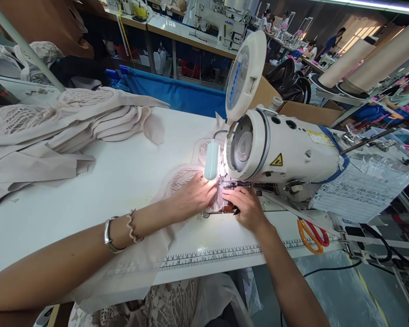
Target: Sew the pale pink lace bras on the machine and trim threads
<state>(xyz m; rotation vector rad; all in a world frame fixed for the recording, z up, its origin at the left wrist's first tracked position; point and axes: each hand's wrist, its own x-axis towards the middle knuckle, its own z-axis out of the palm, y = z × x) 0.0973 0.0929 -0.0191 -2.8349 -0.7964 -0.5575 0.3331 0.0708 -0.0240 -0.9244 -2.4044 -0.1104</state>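
head view: both hands (pixel 221 200) press flat on lace fabric (pixel 186 178) beside sewing machine (pixel 282 152), scissors (pixel 312 235) near.

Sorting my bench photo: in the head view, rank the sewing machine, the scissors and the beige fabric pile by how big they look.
1. Fabric pile
2. Sewing machine; it looks close to the pile, and being nearer the camera makes the order unsure
3. Scissors, clearly smallest

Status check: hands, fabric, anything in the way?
Left hand and right hand flat on lace fabric at the sewing machine. Lamp hangs close above. Scissors lie off right.
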